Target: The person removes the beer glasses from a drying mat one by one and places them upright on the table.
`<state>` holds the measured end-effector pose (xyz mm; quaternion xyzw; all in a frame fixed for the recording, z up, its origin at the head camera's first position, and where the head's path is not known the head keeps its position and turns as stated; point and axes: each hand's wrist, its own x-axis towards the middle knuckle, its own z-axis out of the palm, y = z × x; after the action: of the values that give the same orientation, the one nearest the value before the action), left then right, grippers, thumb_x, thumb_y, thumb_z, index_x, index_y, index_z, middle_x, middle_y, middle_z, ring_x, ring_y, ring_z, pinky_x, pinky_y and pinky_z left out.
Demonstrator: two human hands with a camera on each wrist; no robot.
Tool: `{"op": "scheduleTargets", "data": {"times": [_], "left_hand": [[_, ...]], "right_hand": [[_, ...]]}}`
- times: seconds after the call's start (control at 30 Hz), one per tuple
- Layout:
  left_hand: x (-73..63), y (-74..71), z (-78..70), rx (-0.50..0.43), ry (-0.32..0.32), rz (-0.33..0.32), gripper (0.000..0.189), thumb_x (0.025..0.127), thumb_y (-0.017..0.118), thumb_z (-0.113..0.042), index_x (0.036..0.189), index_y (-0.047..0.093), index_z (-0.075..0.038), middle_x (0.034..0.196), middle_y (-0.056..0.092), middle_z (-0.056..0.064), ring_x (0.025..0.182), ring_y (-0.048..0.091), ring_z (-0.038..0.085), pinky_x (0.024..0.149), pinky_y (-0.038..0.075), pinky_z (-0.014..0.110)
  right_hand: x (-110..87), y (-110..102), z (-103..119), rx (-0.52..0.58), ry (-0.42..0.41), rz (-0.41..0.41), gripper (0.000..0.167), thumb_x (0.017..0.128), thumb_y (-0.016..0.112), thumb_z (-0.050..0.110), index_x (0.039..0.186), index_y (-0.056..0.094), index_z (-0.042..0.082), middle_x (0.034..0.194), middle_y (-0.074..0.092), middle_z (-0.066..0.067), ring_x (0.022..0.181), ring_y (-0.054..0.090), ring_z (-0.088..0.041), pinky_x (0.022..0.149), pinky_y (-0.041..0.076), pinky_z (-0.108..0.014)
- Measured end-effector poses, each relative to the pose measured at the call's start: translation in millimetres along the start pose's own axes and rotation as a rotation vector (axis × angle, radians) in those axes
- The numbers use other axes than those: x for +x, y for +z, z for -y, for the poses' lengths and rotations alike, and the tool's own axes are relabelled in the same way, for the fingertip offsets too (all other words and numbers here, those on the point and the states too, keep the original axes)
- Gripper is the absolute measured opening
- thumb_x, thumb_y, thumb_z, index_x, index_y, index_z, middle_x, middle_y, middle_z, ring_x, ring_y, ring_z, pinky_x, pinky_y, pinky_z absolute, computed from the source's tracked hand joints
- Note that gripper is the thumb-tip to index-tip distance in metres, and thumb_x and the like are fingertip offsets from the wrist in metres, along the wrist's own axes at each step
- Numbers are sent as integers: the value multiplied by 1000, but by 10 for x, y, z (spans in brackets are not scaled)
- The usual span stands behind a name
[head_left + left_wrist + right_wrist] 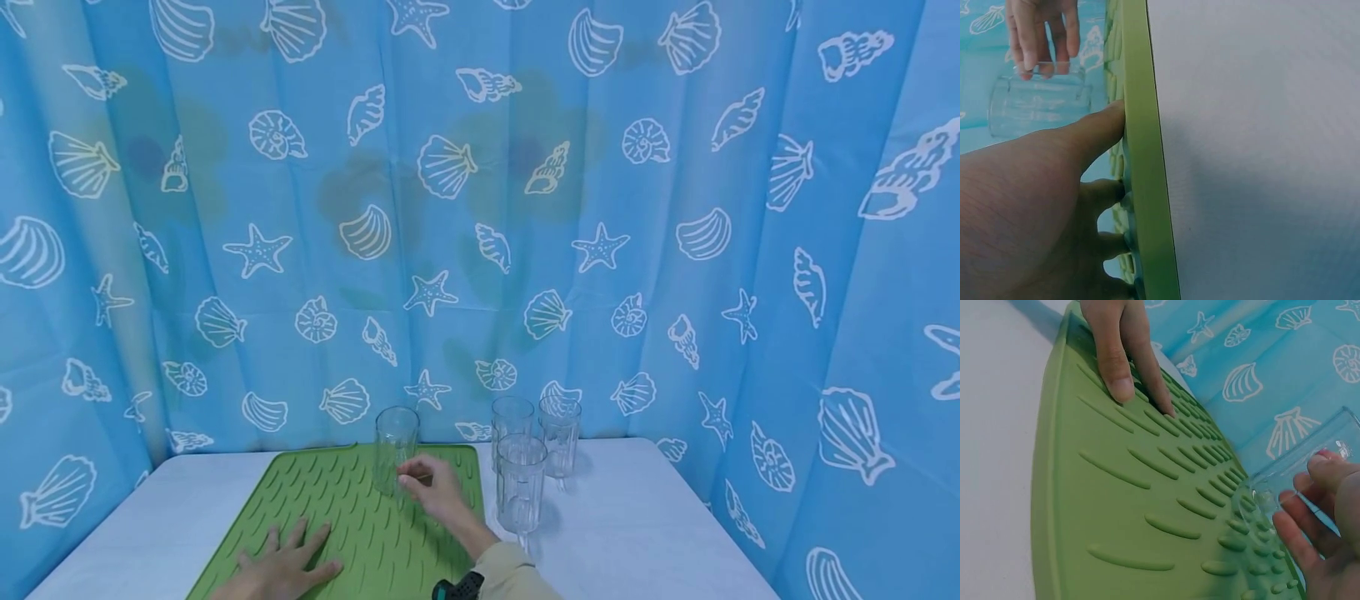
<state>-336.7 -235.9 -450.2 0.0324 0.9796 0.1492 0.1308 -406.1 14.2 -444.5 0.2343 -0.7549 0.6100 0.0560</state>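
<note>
A clear drinking glass [396, 442] stands upright over the far part of a green ridged drying mat [360, 533]. My right hand [437, 487] holds this glass low on its right side between thumb and fingertips. In the left wrist view, the glass [1035, 106] shows with its lower end just short of the mat's edge, and fingertips overlap its side. My left hand [281, 567] lies spread on the near left part of the mat. Its straight fingers press the ridges, as the right wrist view also shows.
Right of the mat, on the white table [615, 533], several more clear glasses [520, 492] stand close together. A blue curtain [480, 250] with white shell prints hangs behind the table and along both sides. A dark band [457, 587] circles my right wrist.
</note>
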Motion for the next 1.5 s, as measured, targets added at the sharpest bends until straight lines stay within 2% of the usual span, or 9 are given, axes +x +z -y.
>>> {"op": "scheduleTargets", "data": {"times": [0.17,0.4,0.6,0.87,1.03,1.13,1.23,1.4,1.5], "left_hand": [[-15,-17,-20,3,9,-12,96,85,47,-77,151,35,-8,154,25,35,134,8,72,92,7,90],[-28,-17,-28,5,5,-20,96,85,47,-77,151,35,-8,154,26,34,134,9,71,92,8,90],[-21,4,-14,-3,1,-21,97,84,48,-77,151,36,-8,154,27,34,134,9,71,93,7,90],[-59,-5,-21,-18,19,-25,93,87,49,-73,151,36,-8,154,27,34,134,9,71,92,7,90],[-58,-2,-16,-13,12,-19,94,86,48,-74,151,36,-7,154,27,34,134,9,71,93,6,90],[-54,-2,-15,-11,12,-24,95,86,48,-75,151,36,-7,153,27,35,134,10,71,93,6,90],[-51,6,-8,-12,17,-29,94,86,48,-75,151,36,-7,154,27,34,134,10,71,92,6,90],[-40,22,4,-15,25,-34,94,87,48,-74,151,36,-7,154,27,35,134,9,72,92,6,91],[-39,17,-4,-13,20,-37,95,86,47,-75,151,36,-7,154,27,35,134,9,72,92,6,91]], "right_hand": [[0,-14,14,35,-43,50,17,96,63,13,108,68,1,104,70,-20,93,70,-37,78,61,-42],[-14,-47,86,41,-48,93,18,97,61,14,108,66,-1,104,70,-22,92,68,-43,76,61,-40],[-67,-99,77,30,-65,106,17,97,62,14,106,66,0,102,70,-22,90,68,-43,76,61,-41],[-135,-257,120,32,-130,136,25,100,58,18,111,63,-3,102,66,-24,88,68,-29,78,60,-47],[-187,-351,194,43,-87,121,25,98,61,21,113,64,0,105,67,-20,91,68,-25,78,61,-37],[-213,-386,255,34,-102,104,25,97,62,21,112,65,2,105,68,-19,89,69,-20,76,62,-31],[-254,-415,317,5,-141,95,22,97,63,22,108,66,4,101,69,-18,86,69,-17,74,62,-31],[-356,-480,415,-53,-204,96,18,96,63,22,105,67,8,96,71,-15,82,70,-26,72,62,-35],[-402,-534,467,-80,-222,108,17,97,62,23,105,67,8,96,71,-15,82,70,-31,71,61,-32]]}}
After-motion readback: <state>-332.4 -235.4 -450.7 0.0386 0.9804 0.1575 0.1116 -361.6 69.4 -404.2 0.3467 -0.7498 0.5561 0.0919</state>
